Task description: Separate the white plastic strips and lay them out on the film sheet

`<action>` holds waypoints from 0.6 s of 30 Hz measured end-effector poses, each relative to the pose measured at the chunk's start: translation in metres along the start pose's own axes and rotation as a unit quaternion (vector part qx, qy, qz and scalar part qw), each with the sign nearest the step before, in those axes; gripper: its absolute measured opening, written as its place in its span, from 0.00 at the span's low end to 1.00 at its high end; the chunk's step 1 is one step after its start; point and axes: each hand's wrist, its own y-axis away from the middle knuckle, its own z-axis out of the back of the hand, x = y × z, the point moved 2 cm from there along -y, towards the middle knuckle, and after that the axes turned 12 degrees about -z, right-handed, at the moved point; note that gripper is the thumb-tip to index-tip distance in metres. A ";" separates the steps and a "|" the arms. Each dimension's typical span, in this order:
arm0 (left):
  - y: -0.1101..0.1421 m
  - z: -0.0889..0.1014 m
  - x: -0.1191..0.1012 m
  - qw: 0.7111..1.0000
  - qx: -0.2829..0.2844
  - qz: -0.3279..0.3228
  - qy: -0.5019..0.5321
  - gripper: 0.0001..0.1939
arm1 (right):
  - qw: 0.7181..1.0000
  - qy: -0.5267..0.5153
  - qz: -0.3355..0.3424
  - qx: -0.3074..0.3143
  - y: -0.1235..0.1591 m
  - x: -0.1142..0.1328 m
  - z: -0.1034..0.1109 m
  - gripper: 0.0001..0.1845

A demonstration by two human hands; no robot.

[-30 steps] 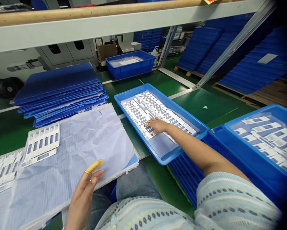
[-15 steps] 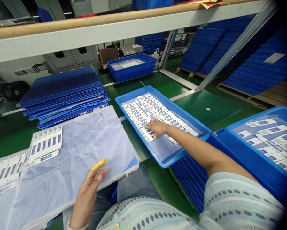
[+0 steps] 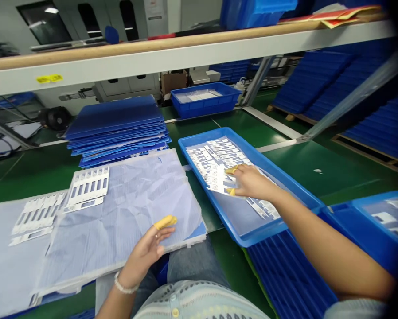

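Note:
My right hand, yellow cots on its fingertips, grips a small group of white slotted panels over a blue tray. The group is tilted and slightly blurred. Rows of similar white panels lie in the tray on a clear film. My left hand has a yellow cot too and hovers, fingers apart and holding nothing, over the near edge of a stack covered with wrinkled translucent film. On that film, at its left, lies a row of white panels; another row is farther left.
A stack of blue sheets stands behind the film. Another blue tray with panels is at the right, and a blue bin sits at the back. A shelf beam crosses above the green table.
My right hand has lifted a group of white panels off the tray's rows. My left hand stays open over the film. The camera view has turned left.

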 end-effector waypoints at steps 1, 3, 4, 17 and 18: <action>-0.006 -0.003 0.001 1.000 0.023 -0.015 0.010 0.33 | 0.998 -0.061 0.004 -0.013 0.005 0.021 0.001 0.32; -0.018 -0.010 0.005 0.998 0.020 -0.053 0.038 0.39 | 0.980 -0.193 0.032 -0.033 0.017 0.070 -0.001 0.30; -0.023 -0.014 0.008 0.996 -0.002 -0.076 0.054 0.41 | 0.966 -0.251 0.052 -0.036 0.022 0.097 -0.004 0.28; -0.007 0.002 -0.015 0.929 -0.297 -0.129 0.181 0.32 | 0.944 -0.277 0.165 -0.073 0.059 0.254 -0.009 0.22; -0.003 0.005 -0.021 0.931 -0.289 -0.110 0.193 0.32 | 0.935 -0.294 0.179 -0.086 0.064 0.252 -0.005 0.20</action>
